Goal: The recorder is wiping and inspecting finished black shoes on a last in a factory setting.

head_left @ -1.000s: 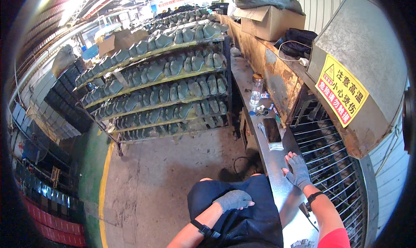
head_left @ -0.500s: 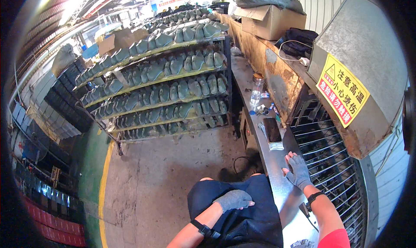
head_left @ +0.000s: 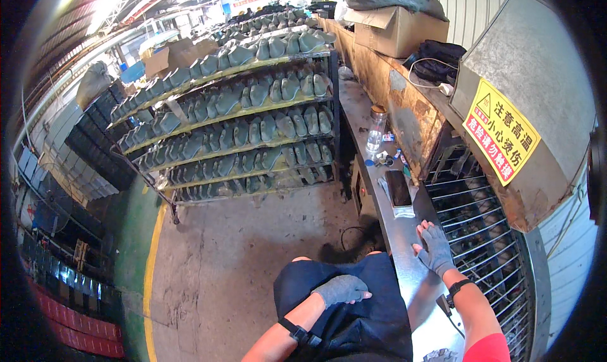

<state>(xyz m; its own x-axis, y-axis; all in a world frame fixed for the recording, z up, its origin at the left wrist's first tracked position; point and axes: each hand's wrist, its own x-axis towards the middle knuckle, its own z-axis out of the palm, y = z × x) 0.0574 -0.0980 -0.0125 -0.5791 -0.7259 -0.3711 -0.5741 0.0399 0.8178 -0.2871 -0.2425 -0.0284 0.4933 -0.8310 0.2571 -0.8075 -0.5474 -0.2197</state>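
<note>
My left hand, in a grey fingerless glove, rests on my dark-clothed lap. Its fingers are curled in, and nothing shows in them. My right hand, gloved the same way, lies with fingers stretched out on the shiny metal bench top, beside a grille of metal bars. Just beyond its fingertips is a dark phone-like slab on a pale cloth or paper. Both wrists wear black straps.
Ahead stands a wheeled rack with several shelves of grey-green shoe-shaped pieces. A clear bottle and small items are farther along the bench. A metal hood with a yellow warning sign overhangs the grille. A cardboard box sits above.
The view has shifted very slightly. Both hands keep their places, the left on my lap and the right on the bench.
</note>
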